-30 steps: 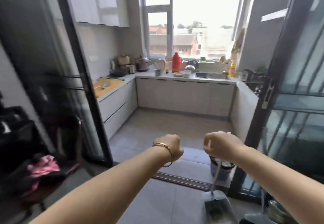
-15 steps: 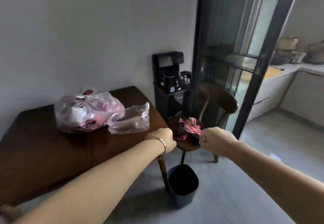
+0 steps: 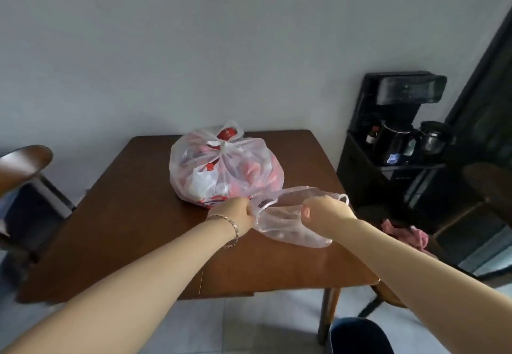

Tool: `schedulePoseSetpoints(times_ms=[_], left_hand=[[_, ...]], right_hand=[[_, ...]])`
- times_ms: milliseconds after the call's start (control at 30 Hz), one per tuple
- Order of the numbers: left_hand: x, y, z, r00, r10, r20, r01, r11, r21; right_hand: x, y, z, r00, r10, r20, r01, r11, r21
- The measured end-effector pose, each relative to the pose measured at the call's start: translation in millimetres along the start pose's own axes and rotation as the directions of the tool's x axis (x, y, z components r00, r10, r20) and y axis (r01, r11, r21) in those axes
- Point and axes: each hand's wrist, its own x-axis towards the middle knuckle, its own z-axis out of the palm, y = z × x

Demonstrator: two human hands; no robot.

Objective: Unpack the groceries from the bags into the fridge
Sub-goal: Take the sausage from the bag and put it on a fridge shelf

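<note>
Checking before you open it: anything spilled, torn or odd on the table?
Nothing stands out. The large knotted plastic bag sits intact on the brown wooden table; both hands grip the small clear plastic bag.

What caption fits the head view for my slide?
Both hands, left hand and right hand, grip the small clear bag beside the knotted grocery bag on the wooden table.

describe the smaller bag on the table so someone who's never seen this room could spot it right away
On the brown wooden table against the grey wall lie two plastic bags. The small clear bag lies at the near right, touching the big knotted bag, with the left hand and right hand gripping it. It is flatter and lacks red packaging.
</note>
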Motion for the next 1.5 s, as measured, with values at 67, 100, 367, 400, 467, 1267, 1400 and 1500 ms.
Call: schedulePoseSetpoints(times_ms=[67, 100, 367, 400, 467, 1267, 1400, 1500], left_hand=[[29.0, -10.8, 2.0, 0.999, -0.022, -0.028, 0.020, 0.997, -0.075], [41.4, -15.5, 5.2, 0.999, -0.010, -0.038, 0.006, 0.993, -0.121], [137.3, -21.3, 70.3, 0.938, 0.308, 0.158, -0.263, 0.930, -0.256], [147.0, -21.0, 76.9, 0.923, 0.307, 0.230, -0.283, 0.950, -0.134], [167.5, -27.2, 88.0, 0.912, 0.257, 0.320, -0.298, 0.951, 0.087], [248.6, -37.7, 56.4, 0.957, 0.112, 0.266, -0.133, 0.989, 0.062], [256.8, -28.4, 49.7, 0.965, 0.052, 0.256, -0.025, 0.994, -0.108], [267.7, -8.6, 48.2, 0.991, -0.007, 0.136, 0.062, 0.914, -0.401]], right_hand=[[39.5, -2.3, 6.1, 0.999, -0.029, 0.030, 0.028, 0.999, 0.027], [56.7, -4.4, 11.5, 0.999, -0.027, 0.043, 0.025, 0.999, 0.033], [167.4, 0.6, 73.1, 0.975, 0.102, 0.199, -0.098, 0.995, -0.031], [174.0, 2.0, 79.6, 0.974, 0.106, 0.198, -0.106, 0.994, -0.009], [182.2, 3.9, 87.5, 0.978, 0.085, 0.193, -0.095, 0.994, 0.045], [247.0, 62.1, 71.4, 0.751, -0.189, 0.633, -0.101, 0.914, 0.392], [232.6, 89.7, 14.5, 0.634, -0.286, 0.719, -0.266, 0.792, 0.550], [217.8, 113.6, -3.7, 0.742, -0.218, 0.634, -0.344, 0.688, 0.639]])
